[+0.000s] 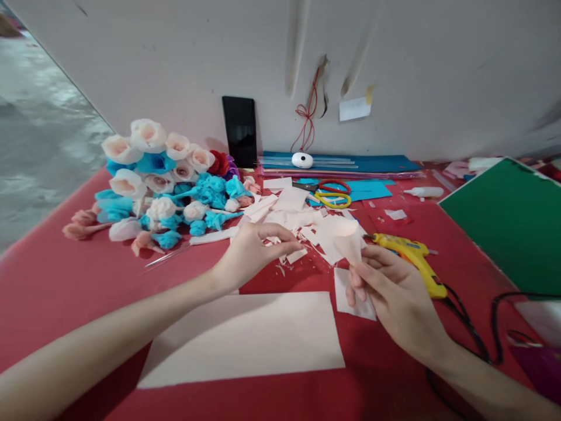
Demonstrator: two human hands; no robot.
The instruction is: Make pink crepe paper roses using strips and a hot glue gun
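My right hand (394, 292) pinches a pale peach crepe-paper flower (347, 242) by its narrow lower end. The rolled, cup-shaped top points upward. My left hand (256, 254) is held over the paper scraps, its thumb and fingers stretched toward the flower and slightly apart, with nothing visible between them. Cut pale paper pieces (291, 199) and small shreds lie behind both hands. Below them a large pale crepe-paper sheet (249, 339) is spread flat. A small square of pale paper (344, 292) lies under the right fingers.
Several finished paper flowers (149, 135) are heaped at left. Scissors (333, 194) with red and yellow handles lie behind the scraps. A yellow glue gun (412, 254) with a black cord rests by my right hand. A green board (504, 222) stands right; a black phone (241, 131) leans on the wall.
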